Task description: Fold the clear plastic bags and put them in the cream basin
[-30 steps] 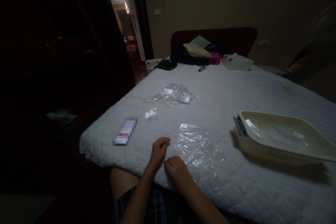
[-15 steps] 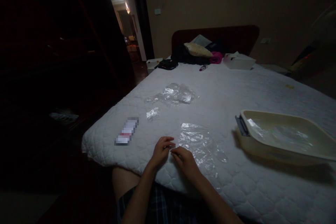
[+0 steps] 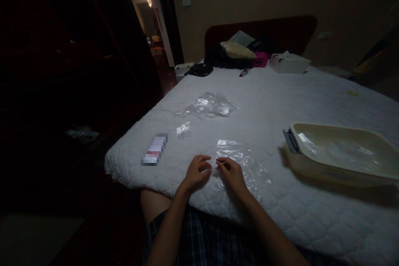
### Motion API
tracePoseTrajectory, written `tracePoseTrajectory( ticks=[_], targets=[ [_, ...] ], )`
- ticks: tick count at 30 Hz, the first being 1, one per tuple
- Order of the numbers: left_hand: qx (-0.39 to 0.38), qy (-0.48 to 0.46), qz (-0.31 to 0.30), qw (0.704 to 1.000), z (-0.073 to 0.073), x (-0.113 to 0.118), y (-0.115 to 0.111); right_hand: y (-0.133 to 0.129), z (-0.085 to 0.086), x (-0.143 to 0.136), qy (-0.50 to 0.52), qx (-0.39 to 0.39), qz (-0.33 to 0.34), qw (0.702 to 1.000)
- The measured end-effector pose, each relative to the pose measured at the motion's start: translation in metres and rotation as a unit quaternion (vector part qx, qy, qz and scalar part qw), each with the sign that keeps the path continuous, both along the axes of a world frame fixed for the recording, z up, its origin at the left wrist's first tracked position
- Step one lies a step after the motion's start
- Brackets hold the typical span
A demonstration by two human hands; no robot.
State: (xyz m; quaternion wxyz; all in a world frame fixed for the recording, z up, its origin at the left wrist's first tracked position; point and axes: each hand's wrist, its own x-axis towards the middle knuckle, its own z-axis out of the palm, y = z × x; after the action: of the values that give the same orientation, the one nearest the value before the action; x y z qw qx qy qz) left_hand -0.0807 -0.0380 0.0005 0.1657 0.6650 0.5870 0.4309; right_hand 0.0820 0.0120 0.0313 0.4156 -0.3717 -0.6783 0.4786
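Observation:
A clear plastic bag (image 3: pixel 249 162) lies flat and wrinkled on the white quilted bed, in front of me. My right hand (image 3: pixel 232 173) reaches over its left edge, thumb and forefinger pinched together on the film. Just left of that edge is my left hand (image 3: pixel 198 171), its fingers curved with a gap between thumb and forefinger. The fingertips of both hands face each other, a short distance apart. Whether the left fingertips touch the film is too dim to make out.
Farther up the bed (image 3: pixel 274 104) lie crumpled clear plastic (image 3: pixel 212 106) and a smaller plastic piece (image 3: pixel 184 129). A blurred-out phone-like object (image 3: pixel 155 149) is at left. At right stands a cream plastic tub (image 3: pixel 330 174). A white box (image 3: pixel 289 64) and dark fabric sit by the headboard.
My hands have moved slightly apart, the right one shifting right along the bag's edge. The whole view has tilted a little; the other things stay in place.

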Motion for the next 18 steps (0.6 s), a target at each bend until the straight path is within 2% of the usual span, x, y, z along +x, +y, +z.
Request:
tracePoseTrajectory(
  ticks=[6, 13, 18],
  targets=[
    [0.008, 0.022, 0.009, 1.000, 0.003, 0.003, 0.000, 0.012, -0.001, 0.008, -0.019, 0.040, -0.063, 0.997],
    [-0.003, 0.033, 0.016, 0.999, 0.003, 0.004, 0.003, 0.019, -0.006, 0.012, -0.045, 0.034, -0.064, 0.996],
    [-0.006, 0.037, 0.022, 0.999, 0.003, 0.005, 0.003, 0.020, -0.005, 0.013, -0.034, -0.014, -0.028, 0.999]
  ],
)
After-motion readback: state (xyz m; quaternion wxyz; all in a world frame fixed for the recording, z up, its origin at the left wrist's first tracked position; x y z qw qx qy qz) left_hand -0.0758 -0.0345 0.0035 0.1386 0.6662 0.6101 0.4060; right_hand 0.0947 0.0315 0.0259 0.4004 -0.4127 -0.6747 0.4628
